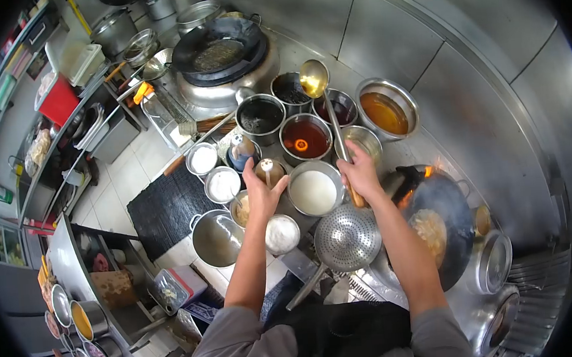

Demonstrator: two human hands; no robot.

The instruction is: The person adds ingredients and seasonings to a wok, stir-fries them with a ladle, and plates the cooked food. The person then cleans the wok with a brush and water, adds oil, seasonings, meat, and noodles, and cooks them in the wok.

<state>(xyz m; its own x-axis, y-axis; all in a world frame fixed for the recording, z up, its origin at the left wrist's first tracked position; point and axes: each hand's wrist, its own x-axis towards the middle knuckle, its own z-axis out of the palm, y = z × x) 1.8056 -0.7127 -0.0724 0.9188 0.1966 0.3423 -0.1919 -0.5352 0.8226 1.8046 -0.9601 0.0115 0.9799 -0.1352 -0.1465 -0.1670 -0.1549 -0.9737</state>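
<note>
My right hand (358, 172) is closed around the wooden-ended handle of a long ladle (335, 118). The ladle's bowl, showing a golden shine, is above the dark sauce pots at the back. My left hand (264, 196) has its thumb and fingers apart, near a small pot (279, 169) with a white-tipped spoon (267, 166) in it; contact with the spoon is unclear. Between my hands is a pot of white liquid (314, 190). A pot of reddish liquid (304, 139) sits behind it. Below my right hand rests a perforated strainer (348, 237).
On the right, a smoking wok (457, 209) holds pale food, with flames at its back edge. Another wok (217, 47) stands at the back left. A bowl of amber liquid (385, 113) is near the steel wall. Pots of white powder (222, 184) stand left of my left hand.
</note>
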